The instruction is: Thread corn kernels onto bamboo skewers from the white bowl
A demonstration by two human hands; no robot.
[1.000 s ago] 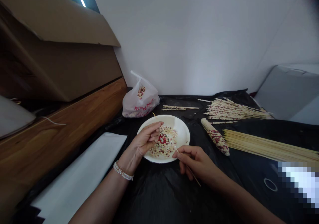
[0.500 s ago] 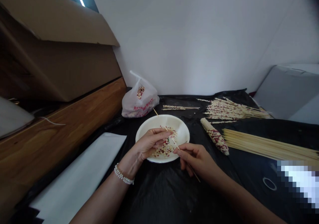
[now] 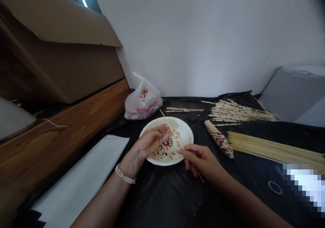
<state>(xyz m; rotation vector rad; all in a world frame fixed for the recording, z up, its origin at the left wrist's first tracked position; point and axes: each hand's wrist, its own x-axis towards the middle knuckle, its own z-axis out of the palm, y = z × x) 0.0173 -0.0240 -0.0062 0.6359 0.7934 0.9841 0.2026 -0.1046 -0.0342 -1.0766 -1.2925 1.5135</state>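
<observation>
Head view: hands (image 3: pixel 153 142) (image 3: pixel 199 157) partly hide skewer (image 3: pixel 166 120) and bowl (image 3: pixel 187 135).

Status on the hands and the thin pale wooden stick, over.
Right hand pinching stick. Left hand open close by, over round white bowl of cream-and-red kernels. Nothing seen blocking either hand.

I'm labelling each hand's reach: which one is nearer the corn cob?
Right. The right hand, holding a skewer, is left of the corn cob and nearer the camera; the left hand is farther left, over the bowl.
</observation>
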